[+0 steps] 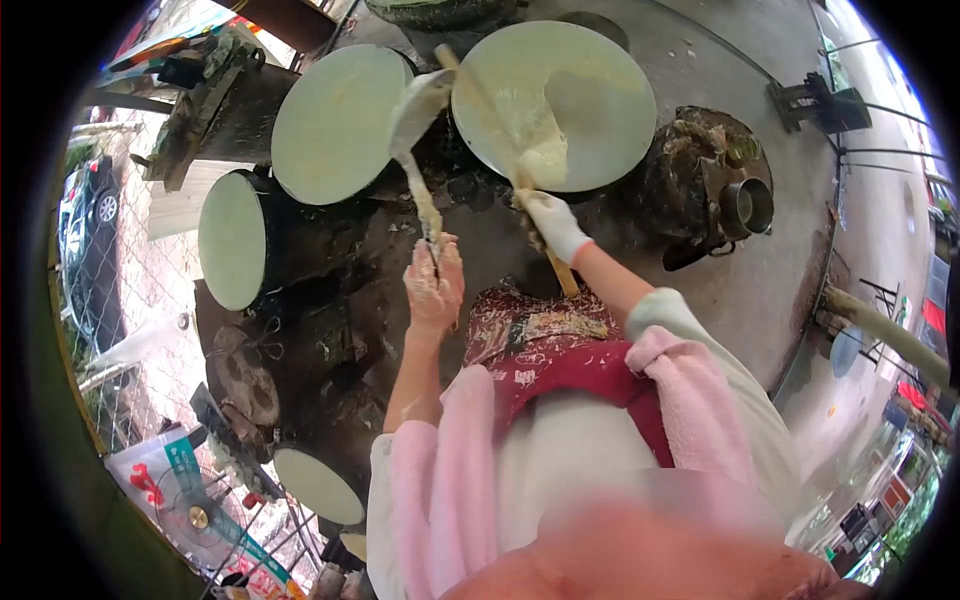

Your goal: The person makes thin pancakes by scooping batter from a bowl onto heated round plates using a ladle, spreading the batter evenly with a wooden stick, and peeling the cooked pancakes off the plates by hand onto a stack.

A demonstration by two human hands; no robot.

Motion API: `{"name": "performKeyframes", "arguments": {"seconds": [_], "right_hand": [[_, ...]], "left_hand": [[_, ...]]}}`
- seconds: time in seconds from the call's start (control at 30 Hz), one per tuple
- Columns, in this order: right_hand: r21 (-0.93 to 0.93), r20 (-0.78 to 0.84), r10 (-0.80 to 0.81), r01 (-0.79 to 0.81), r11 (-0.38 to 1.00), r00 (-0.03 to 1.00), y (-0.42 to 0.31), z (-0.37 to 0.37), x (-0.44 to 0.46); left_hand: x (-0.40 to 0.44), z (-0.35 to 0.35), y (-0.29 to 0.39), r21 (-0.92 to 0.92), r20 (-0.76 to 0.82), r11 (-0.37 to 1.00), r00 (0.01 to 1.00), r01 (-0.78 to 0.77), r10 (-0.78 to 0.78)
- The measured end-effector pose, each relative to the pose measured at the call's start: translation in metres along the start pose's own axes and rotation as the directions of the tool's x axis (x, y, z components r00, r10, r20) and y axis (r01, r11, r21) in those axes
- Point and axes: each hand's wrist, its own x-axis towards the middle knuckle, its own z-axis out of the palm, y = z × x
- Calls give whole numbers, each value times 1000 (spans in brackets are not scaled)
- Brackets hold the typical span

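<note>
My left hand (434, 285), bare and smeared with pale batter, is wrapped round the handle of a ladle (418, 115). The ladle's coated bowl is raised between two round pans. My right hand (553, 222), in a white glove, grips a long wooden stick (495, 130) that slants over the right-hand pan (610, 110). In that pan pale batter (543, 152) lies near the stick, beside a smoother greyish patch. To the left stands another large vessel (335, 125) with a pale, flat top.
Another pale-topped vessel (232, 240) stands at the left, with one more (318, 486) at lower left. A crusted drum (700, 170) with a metal pot (746, 206) is at right. A fan (199, 516) and wire fence (110, 400) line the left side.
</note>
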Motion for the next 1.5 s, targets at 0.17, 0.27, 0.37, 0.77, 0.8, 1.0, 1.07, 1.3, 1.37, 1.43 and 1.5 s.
{"name": "performKeyframes", "arguments": {"seconds": [0.17, 0.27, 0.37, 0.77, 0.8, 1.0, 1.07, 1.3, 1.37, 1.43, 1.5], "right_hand": [[-586, -457, -379, 48, 809, 804, 61, -23, 40], [-369, -532, -240, 33, 929, 812, 43, -62, 11], [-62, -441, -83, 62, 996, 894, 19, -62, -15], [-714, -265, -418, 115, 691, 869, -13, -177, 11], [-705, -185, -428, 184, 685, 884, -7, -171, 3], [-922, -104, -414, 68, 381, 904, -12, -216, -10], [-891, -166, -472, 73, 448, 866, -42, -240, 12], [-824, 159, -336, 312, 473, 928, -23, -253, -16], [-876, 42, -406, 229, 425, 913, -22, -280, -6], [-904, -4, -477, 201, 377, 879, -59, -294, 11], [-914, 55, -517, 252, 318, 854, -87, -309, 48]], "left_hand": [[-25, -49, 31, -536, 63, 820, 978, 202, -199], [-43, -53, 13, -444, 16, 878, 981, 180, -193], [-59, -56, 24, -494, 23, 832, 960, 254, -279], [-77, 5, 69, -468, -109, 856, 946, 222, -306], [-79, 12, 75, -477, -109, 847, 940, 235, -323], [-87, 49, 116, -379, -199, 899, 929, 221, -312], [-89, 56, 127, -356, -214, 905, 923, 233, -321], [-92, 75, 149, -359, -218, 887, 897, 292, -384], [-94, 77, 150, -335, -230, 893, 893, 300, -386], [-97, 79, 152, -301, -245, 902, 889, 308, -386], [-97, 81, 157, -255, -267, 912, 883, 322, -386]]}}
